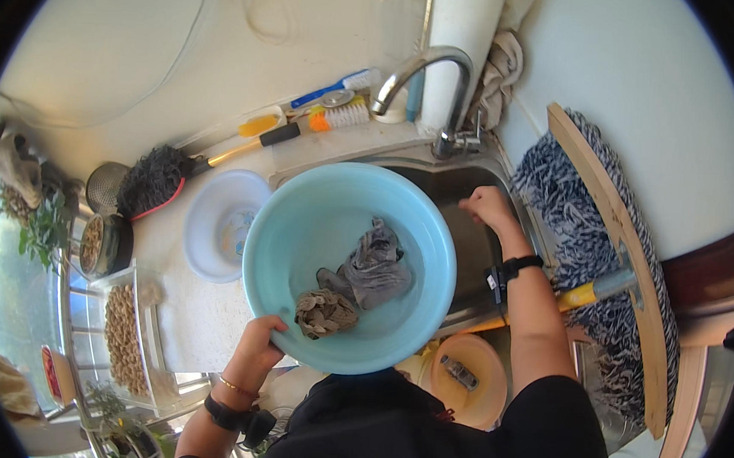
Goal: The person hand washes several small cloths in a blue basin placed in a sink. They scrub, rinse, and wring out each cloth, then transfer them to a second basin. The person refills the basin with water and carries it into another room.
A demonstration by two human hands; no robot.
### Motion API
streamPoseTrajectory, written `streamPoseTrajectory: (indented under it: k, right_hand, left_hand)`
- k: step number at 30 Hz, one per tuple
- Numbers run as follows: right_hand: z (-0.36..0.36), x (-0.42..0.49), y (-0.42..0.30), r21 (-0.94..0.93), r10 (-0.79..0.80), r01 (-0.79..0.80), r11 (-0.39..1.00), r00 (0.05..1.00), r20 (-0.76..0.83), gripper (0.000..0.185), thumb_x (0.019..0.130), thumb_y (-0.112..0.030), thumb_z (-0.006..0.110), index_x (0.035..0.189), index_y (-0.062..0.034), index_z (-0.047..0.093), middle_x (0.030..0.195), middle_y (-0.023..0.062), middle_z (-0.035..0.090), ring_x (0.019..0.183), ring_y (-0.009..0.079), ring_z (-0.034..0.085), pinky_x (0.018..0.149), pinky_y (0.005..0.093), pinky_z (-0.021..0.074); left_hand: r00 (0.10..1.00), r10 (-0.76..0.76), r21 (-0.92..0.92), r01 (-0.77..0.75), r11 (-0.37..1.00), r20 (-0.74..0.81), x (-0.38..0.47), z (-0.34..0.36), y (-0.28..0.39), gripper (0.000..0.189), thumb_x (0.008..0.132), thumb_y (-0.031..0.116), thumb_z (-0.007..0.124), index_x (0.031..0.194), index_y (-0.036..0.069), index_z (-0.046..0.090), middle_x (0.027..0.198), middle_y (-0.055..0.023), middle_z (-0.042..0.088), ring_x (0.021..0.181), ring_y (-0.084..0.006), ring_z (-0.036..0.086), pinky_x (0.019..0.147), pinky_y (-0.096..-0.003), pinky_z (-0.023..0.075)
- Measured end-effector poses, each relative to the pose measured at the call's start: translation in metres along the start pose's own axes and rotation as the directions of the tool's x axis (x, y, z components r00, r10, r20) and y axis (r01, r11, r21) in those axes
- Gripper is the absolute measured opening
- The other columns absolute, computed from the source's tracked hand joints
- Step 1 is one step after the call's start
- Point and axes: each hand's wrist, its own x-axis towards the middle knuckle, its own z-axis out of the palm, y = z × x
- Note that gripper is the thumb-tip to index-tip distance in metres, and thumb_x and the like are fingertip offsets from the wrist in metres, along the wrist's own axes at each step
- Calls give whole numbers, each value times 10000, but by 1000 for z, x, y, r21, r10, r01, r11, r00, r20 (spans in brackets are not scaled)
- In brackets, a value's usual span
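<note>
A large light-blue plastic basin (pixel 291 211) sits tilted over the left part of a steel sink (pixel 473 262). My left hand (pixel 261 341) grips its near left rim, thumb over the edge. Inside the basin lie a bunched grey cloth (pixel 377 268) and a brown crumpled cloth (pixel 324 314); some water seems to be around them. Over the sink, right of the basin, my right hand (pixel 488 207) is held with its fingers curled; whether something small is in it cannot be told. The chrome faucet (pixel 427 58) rises behind the basin, its spout pointing down.
A small white basin (pixel 204 230) with bits inside stands left on the counter (pixel 175 324). Brushes (pixel 340 115) and a black duster (pixel 153 179) lie along the wall. A large mop (pixel 571 237) leans at right. An orange basin (pixel 496 391) is below the sink, near my body.
</note>
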Motion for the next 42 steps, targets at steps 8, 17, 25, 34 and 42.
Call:
streamPoseTrajectory:
  k: [8, 17, 25, 34, 42]
  right_hand:
    - [20, 18, 29, 177, -30, 4, 984, 989, 144, 337, 924, -333, 624, 1159, -94, 664, 1059, 56, 672, 952, 168, 620, 800, 350, 499]
    - [-45, 93, -17, -345, -506, 371, 862, 621, -598, 378, 922, -134, 569, 1270, 8, 527, 1328, 219, 503, 1243, 384, 468, 1044, 416, 391]
    - [-17, 70, -15, -361, -402, 251, 898, 801, -444, 565, 889, -195, 633, 1363, 24, 417, 1380, 216, 443, 1285, 379, 434, 1062, 426, 376]
    - [-21, 85, -20, -587, -616, 333, 738, 689, -383, 348, 909, -180, 592, 1163, 59, 584, 1213, 180, 608, 1256, 329, 481, 1044, 394, 402]
    - [-14, 89, -29, -343, -378, 230, 911, 799, -467, 387, 928, -252, 569, 1174, 46, 578, 1141, 251, 616, 1040, 438, 584, 887, 490, 476]
  left_hand:
    - [999, 13, 22, -12, 1000, -46, 6, -9, -3, 428, 719, -51, 455, 1143, -68, 514, 1116, -170, 587, 1063, -346, 579, 994, -483, 475]
    - [999, 8, -110, -3, 994, 45, 6, -11, -17, 449, 713, -55, 463, 1158, -74, 518, 1105, -175, 568, 1035, -358, 558, 955, -499, 477]
    - [997, 75, -126, -70, 990, 33, -2, -14, -22, 478, 708, -49, 453, 1181, -82, 506, 1139, -191, 565, 1070, -374, 555, 953, -507, 475]
    - [994, 109, -206, -105, 973, 8, -4, -11, -16, 510, 699, -41, 448, 1205, -94, 489, 1179, -207, 566, 1106, -394, 547, 989, -532, 455]
    - [994, 109, -237, -100, 966, 25, -18, -3, -9, 491, 699, -49, 448, 1186, -96, 488, 1157, -205, 562, 1080, -389, 553, 978, -515, 467]
